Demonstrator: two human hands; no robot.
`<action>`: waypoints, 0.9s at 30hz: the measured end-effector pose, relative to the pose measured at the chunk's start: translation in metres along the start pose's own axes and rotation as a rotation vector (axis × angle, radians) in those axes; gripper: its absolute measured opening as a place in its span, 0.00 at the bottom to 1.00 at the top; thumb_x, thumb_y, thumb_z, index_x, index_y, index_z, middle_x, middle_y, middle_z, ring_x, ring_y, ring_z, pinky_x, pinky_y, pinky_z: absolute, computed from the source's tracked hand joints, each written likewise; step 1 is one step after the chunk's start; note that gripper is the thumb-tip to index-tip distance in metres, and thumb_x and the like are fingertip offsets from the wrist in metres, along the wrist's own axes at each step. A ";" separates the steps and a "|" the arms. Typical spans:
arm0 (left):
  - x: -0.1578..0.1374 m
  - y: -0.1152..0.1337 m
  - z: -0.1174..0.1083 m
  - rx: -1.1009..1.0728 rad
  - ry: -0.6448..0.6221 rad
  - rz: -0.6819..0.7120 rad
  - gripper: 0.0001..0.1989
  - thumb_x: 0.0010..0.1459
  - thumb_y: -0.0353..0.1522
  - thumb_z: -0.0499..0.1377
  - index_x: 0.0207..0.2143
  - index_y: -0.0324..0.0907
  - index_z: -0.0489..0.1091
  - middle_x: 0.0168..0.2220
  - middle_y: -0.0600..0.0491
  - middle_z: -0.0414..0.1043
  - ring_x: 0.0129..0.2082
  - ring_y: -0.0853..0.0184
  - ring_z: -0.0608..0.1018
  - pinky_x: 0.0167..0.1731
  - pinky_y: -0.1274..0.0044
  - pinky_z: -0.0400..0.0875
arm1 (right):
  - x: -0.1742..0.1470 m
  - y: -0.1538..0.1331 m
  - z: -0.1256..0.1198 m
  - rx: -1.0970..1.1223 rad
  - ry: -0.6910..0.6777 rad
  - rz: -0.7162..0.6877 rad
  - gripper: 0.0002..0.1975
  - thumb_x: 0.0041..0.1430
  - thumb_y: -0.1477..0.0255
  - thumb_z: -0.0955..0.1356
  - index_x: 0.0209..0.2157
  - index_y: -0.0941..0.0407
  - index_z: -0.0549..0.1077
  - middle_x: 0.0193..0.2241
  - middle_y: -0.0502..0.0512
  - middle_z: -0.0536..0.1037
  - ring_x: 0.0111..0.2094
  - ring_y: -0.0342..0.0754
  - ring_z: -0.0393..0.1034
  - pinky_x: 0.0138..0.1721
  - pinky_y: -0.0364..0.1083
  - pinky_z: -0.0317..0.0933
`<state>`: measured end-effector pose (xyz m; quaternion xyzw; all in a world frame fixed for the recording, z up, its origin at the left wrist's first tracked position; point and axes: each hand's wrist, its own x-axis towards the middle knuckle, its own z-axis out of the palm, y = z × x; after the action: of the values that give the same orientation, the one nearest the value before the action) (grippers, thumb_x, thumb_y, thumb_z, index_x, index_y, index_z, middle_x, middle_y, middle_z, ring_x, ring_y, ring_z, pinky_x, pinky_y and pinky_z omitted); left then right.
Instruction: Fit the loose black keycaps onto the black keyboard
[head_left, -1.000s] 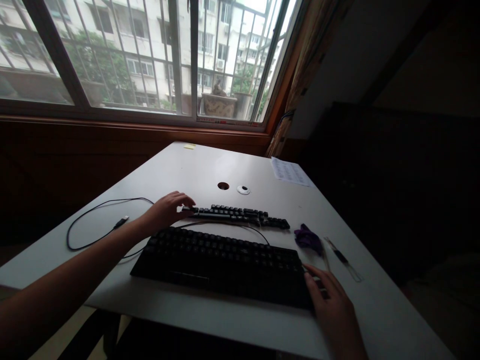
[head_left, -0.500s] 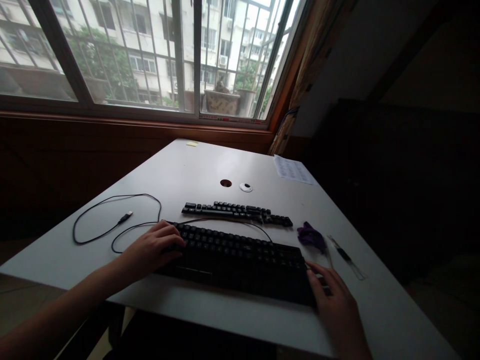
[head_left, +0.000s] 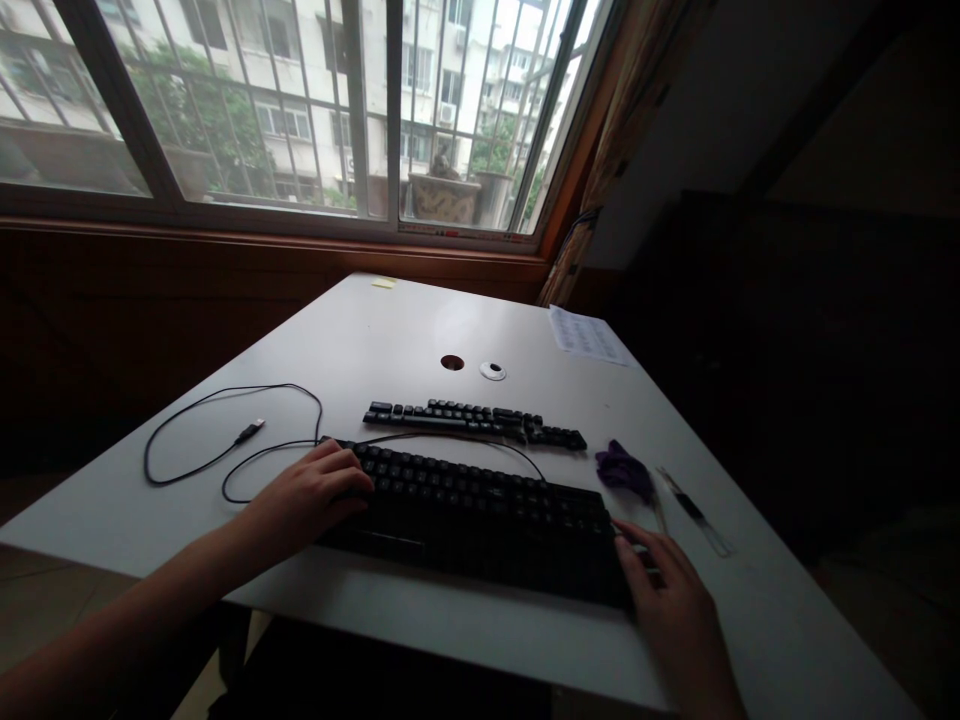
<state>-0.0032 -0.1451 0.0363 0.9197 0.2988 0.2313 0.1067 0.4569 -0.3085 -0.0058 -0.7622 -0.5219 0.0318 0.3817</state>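
Observation:
A black keyboard (head_left: 480,535) lies near the front of the white table; its upper part carries keycaps, while the dark lower part shows none. My left hand (head_left: 326,485) grips its left end, fingers curled over the top. At the right end, my right hand (head_left: 664,575) holds the edge between thumb and fingers; the undersides of the fingers are hidden. Just behind the keyboard, loose black keycaps (head_left: 457,420) stand in rows. A black cable (head_left: 225,395) runs from the keyboard and loops to the left, ending in a USB plug (head_left: 250,432).
A purple cloth (head_left: 624,472) and a slim dark tool with a clear end (head_left: 694,510) lie right of the keyboard. Farther back are a round table hole (head_left: 452,363), its white cover (head_left: 493,371), a printed sheet (head_left: 589,335) and a yellow note (head_left: 384,283). A barred window stands behind.
Almost nothing differs. Both hands stay at the keyboard's ends, and the view has shifted very slightly.

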 end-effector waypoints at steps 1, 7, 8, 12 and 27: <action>0.000 0.000 0.000 0.000 0.004 0.001 0.08 0.62 0.26 0.66 0.43 0.46 0.77 0.41 0.52 0.76 0.42 0.62 0.74 0.43 0.72 0.71 | 0.000 0.000 0.000 -0.002 0.003 -0.006 0.22 0.65 0.52 0.64 0.47 0.51 0.80 0.46 0.57 0.80 0.40 0.51 0.77 0.39 0.48 0.73; 0.002 0.000 -0.002 -0.029 0.020 -0.009 0.05 0.64 0.28 0.65 0.41 0.45 0.78 0.39 0.52 0.77 0.41 0.63 0.75 0.40 0.74 0.72 | 0.000 -0.006 -0.002 0.009 0.014 -0.008 0.22 0.65 0.51 0.65 0.46 0.52 0.80 0.45 0.58 0.81 0.40 0.51 0.77 0.39 0.48 0.73; 0.003 -0.001 -0.002 -0.038 0.017 -0.011 0.05 0.64 0.28 0.65 0.41 0.45 0.78 0.39 0.52 0.77 0.41 0.63 0.76 0.40 0.74 0.73 | -0.001 -0.007 -0.002 0.009 0.009 -0.003 0.22 0.65 0.52 0.65 0.46 0.51 0.80 0.45 0.57 0.80 0.40 0.51 0.77 0.39 0.48 0.73; 0.002 -0.007 -0.001 -0.093 0.008 -0.029 0.05 0.65 0.29 0.64 0.42 0.46 0.79 0.40 0.52 0.78 0.42 0.63 0.77 0.42 0.75 0.73 | -0.001 -0.007 -0.003 -0.001 -0.007 0.008 0.21 0.65 0.52 0.65 0.47 0.51 0.80 0.46 0.57 0.80 0.41 0.51 0.77 0.40 0.48 0.72; -0.004 0.003 0.004 -0.034 0.056 -0.052 0.04 0.65 0.29 0.64 0.42 0.45 0.77 0.41 0.51 0.78 0.42 0.63 0.76 0.43 0.73 0.73 | -0.001 -0.003 -0.001 0.000 0.006 -0.016 0.21 0.66 0.52 0.64 0.47 0.52 0.79 0.46 0.57 0.80 0.42 0.52 0.77 0.41 0.49 0.73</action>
<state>-0.0027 -0.1505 0.0318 0.9029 0.3214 0.2592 0.1198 0.4547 -0.3098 -0.0034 -0.7580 -0.5268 0.0262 0.3837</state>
